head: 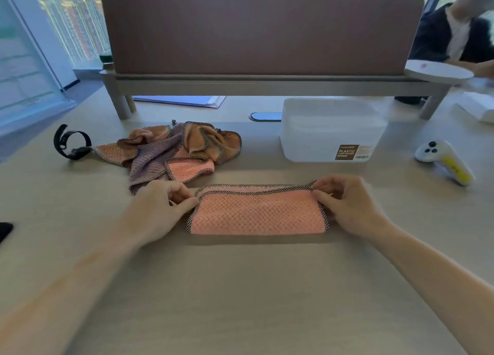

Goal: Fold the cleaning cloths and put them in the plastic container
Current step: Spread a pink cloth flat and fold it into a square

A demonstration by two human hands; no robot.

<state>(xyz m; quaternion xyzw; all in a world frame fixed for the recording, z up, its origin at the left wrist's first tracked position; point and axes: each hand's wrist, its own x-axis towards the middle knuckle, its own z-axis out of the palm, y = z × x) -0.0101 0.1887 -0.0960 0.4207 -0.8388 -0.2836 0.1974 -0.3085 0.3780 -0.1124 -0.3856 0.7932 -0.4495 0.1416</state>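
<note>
Lying folded into a long strip on the table (254, 288), the pink cloth (258, 215) is pinched at both far corners. The left hand (163, 207) nips its left corner between thumb and curled fingers, and the right hand (347, 202) nips its right. Beyond the cloth to the right stands the plastic container (331, 130). Beyond it to the left lies a heap of unfolded cloths (171, 151), with a black watch (70, 143) farther left.

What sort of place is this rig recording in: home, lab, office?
Most likely a high-rise office. The work goes on at a shared desk with a fabric divider screen, a cable port is set in the desk top, and the windows look out on city towers.
</note>
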